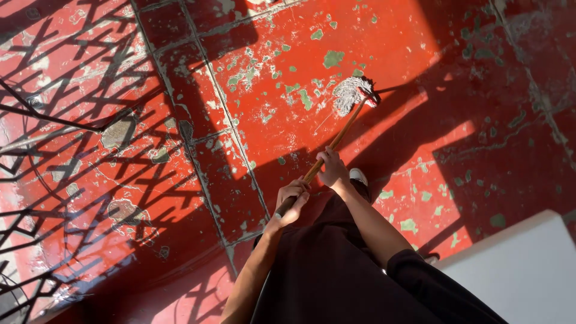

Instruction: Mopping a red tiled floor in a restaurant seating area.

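The scene is seen from one camera, worn on the person's head and tipped steeply down. The person's own dark clothes are seen close at the bottom, and the left hand [292, 200] and right hand [332, 170] are seen near the middle. The red floor [384, 54] is seen farther off, filling most of the view. No second view is given
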